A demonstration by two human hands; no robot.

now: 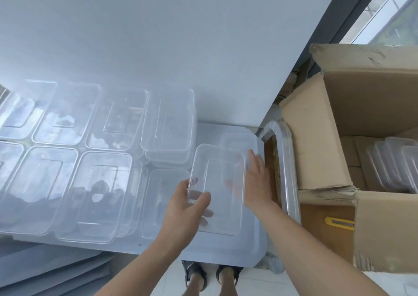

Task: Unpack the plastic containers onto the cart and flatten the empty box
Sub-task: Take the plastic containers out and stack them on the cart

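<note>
The left hand (187,205) is pinching the near left corner of a clear container (218,182), thumb over the rim, while the right hand (256,178) is pressing flat-fingered against its right side. It is being placed at the right end of the cart (226,252), beside the laid-out rows (97,196). Next, I judge, comes letting go squarely and reaching into the cardboard box (328,148), where a stack (393,166) is waiting.

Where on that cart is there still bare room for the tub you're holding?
The cart is bare at its near right corner, bordered by the handle, the near row of tubs and a far-corner tub. The held tub is over it. Leftward it is crowded: tubs sit rim to rim.
</note>
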